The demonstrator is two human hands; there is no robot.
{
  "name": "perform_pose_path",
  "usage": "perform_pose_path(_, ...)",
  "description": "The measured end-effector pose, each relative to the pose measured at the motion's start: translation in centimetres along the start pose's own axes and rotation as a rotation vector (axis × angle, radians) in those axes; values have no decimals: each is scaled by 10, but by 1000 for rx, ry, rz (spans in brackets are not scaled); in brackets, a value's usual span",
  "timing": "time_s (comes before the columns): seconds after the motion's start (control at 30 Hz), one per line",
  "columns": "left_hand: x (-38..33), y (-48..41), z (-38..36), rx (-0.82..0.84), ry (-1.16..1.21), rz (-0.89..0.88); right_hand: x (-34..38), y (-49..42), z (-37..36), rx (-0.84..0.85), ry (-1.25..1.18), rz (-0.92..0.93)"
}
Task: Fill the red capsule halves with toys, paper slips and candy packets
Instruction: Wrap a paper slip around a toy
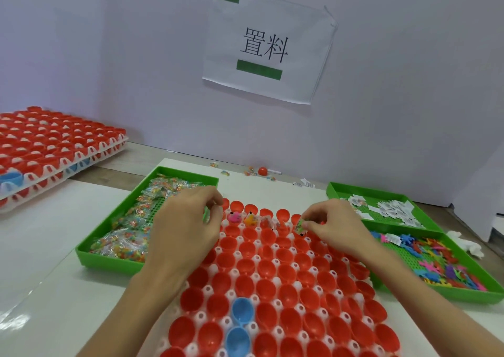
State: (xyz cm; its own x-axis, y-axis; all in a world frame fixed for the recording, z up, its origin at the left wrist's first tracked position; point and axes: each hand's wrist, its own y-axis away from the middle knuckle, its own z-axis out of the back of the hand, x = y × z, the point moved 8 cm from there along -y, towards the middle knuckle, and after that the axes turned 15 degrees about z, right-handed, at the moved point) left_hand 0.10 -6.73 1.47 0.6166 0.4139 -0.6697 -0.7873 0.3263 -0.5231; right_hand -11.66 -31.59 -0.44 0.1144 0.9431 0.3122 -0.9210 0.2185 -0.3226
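The red capsule halves [275, 272] nearest me were all empty, only some far ones filled, while my right hand [331, 224] pinched a small packet [300, 227] and my left hand [188, 220] pinched something I could not identify.

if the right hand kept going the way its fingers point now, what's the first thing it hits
Probably the filled red capsule halves in the far rows, since the right hand, pinching a small packet, points left across the tray toward the left hand. Depth is unclear.
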Motion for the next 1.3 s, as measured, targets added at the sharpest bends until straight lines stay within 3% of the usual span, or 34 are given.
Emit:
perform_pose_path(0.13,22,-9,-4,15,-27,129,3,-6,-4,93,49,-13)
perform_pose_path(0.3,23,-8,-3,3,-4,150,6,-10,-10,180,27,-36)
perform_pose_path(0.67,26,-9,-7,29,6,165,4,-15,-8,156,20,-58)
perform_pose_path(0.97,31,-10,-7,19,-40,192,3,-12,-5,248,-71,-23)
perform_pose_path(1.13,43,-15,-9,75,-117,264,1,-12,4,163,-61,-18)
perform_pose_path(1.3,73,-15,-25,323,-442,424,-36,2,37,-177,-69,-141)
